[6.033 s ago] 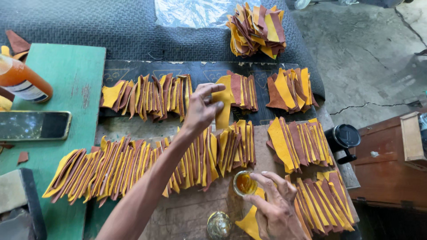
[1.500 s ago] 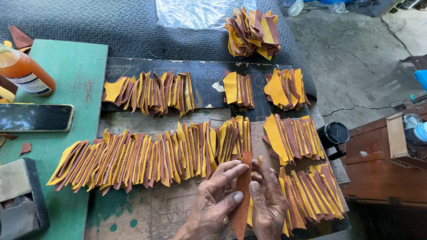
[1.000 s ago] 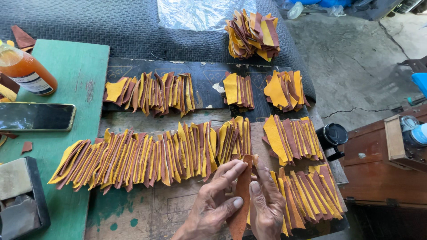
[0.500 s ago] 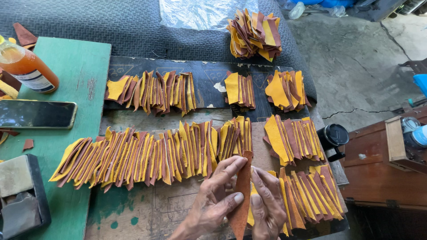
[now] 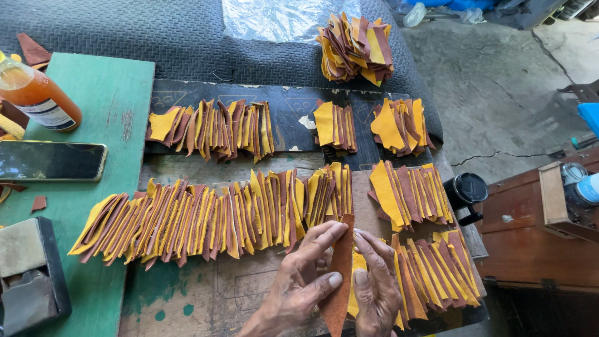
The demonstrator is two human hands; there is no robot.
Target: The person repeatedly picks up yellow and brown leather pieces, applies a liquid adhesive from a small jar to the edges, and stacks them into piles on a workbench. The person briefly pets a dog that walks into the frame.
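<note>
My left hand (image 5: 301,281) and my right hand (image 5: 376,290) together pinch one long brown leather strip (image 5: 337,274), pressing it flat near the front edge of the worn wooden board (image 5: 206,293). Just right of it lies a fanned row of yellow and brown leather pieces (image 5: 437,265). A long overlapping row of the same pieces (image 5: 206,215) stretches to the left of my hands. More rows lie further back (image 5: 212,128) (image 5: 409,190), and a loose heap (image 5: 355,47) sits on the dark mat.
A green table (image 5: 93,125) at the left carries an orange bottle (image 5: 34,93), a phone (image 5: 50,161) and a grey block in a black tray (image 5: 28,274). A black lidded cup (image 5: 468,189) and a brown wooden box (image 5: 536,237) stand at the right.
Six seconds ago my left hand reached to the back rows and my right held a small jar. Now both hands press one brown strip, which has stayed nearly still for the last second.
</note>
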